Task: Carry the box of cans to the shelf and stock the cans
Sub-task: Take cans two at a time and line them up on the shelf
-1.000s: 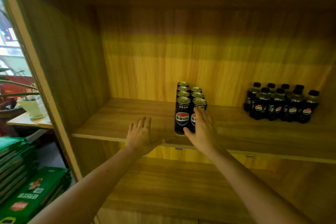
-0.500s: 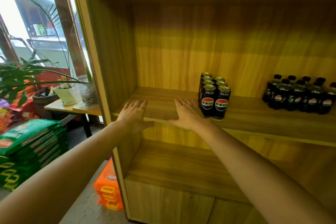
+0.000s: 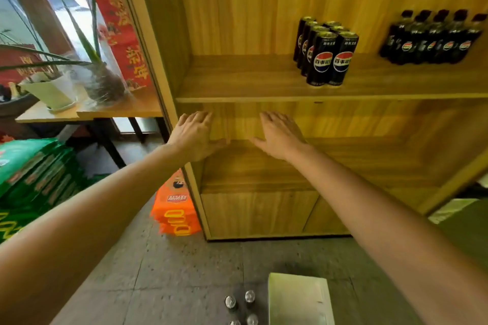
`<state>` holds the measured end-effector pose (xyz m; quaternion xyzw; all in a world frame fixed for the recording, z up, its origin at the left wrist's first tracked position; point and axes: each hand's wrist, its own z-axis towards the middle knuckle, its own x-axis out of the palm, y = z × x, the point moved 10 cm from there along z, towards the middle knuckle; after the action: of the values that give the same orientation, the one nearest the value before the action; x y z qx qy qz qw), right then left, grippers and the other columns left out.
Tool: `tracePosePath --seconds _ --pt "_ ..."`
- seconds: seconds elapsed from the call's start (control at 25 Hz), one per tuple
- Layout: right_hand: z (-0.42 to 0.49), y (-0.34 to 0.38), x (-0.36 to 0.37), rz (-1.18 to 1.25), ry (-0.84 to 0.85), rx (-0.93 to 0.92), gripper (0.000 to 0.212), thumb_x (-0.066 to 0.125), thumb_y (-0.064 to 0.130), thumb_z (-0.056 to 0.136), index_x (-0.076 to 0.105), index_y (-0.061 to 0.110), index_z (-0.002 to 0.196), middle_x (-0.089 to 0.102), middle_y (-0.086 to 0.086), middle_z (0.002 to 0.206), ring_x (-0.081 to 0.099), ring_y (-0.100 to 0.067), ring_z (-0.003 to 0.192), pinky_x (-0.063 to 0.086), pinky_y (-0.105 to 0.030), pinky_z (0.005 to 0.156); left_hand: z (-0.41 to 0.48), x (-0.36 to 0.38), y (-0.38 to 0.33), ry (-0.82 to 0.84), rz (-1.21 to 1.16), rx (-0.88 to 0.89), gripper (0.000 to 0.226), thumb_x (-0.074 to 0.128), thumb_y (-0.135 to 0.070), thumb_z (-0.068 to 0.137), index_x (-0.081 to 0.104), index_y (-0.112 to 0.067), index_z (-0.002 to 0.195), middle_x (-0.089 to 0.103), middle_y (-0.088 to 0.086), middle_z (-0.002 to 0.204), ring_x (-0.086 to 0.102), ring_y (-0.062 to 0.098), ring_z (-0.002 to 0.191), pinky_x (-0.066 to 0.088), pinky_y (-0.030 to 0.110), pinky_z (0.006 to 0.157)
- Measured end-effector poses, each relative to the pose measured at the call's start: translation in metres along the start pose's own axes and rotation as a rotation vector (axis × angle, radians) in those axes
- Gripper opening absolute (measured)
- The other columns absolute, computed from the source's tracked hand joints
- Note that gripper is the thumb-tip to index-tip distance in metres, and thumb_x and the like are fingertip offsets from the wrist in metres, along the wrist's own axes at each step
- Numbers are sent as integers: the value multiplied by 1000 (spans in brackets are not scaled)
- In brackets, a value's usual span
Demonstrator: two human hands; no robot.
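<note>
Dropping away from the shelf (image 3: 264, 79): both hands down from the upper board since a second ago, gaze tilted floorward too. Left hand (image 3: 194, 136) spread flat, grip wide and holding nothing, mid-frame at the cabinet's left edge. Right hand (image 3: 280, 136) likewise splayed and empty, just right of it, over the lower compartment. Stocked cans (image 3: 327, 53) standing in a tight double row, upper centre-right on the shelf, well apart from the bottles (image 3: 433, 39) at upper right. More loose cans (image 3: 240, 309) now visible at the bottom edge on the floor, beside a pale box flap (image 3: 298, 298). Probably heading down for another pair; stocking only partly done.
</note>
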<state>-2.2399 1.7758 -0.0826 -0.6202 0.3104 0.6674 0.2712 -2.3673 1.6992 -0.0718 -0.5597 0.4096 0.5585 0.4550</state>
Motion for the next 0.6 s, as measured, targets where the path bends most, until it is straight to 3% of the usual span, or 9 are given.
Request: tracePosePath --seconds 0.28,0.6 --pt "-16 14 117 63 130 25 66 35 47 93 17 8 144 16 -12 155 15 -27 142 12 -42 117 -5 123 22 62 -32 36 77 39 -60 85 23 -12 143 28 13 151 22 31 141 16 46 116" --pt "-43 7 360 63 246 -14 65 36 44 93 18 7 143 18 -13 154 16 -27 142 11 -42 118 -32 353 27 126 -104 -36 79 41 -57 86 21 -9 144 25 14 153 23 31 141 12 46 118"
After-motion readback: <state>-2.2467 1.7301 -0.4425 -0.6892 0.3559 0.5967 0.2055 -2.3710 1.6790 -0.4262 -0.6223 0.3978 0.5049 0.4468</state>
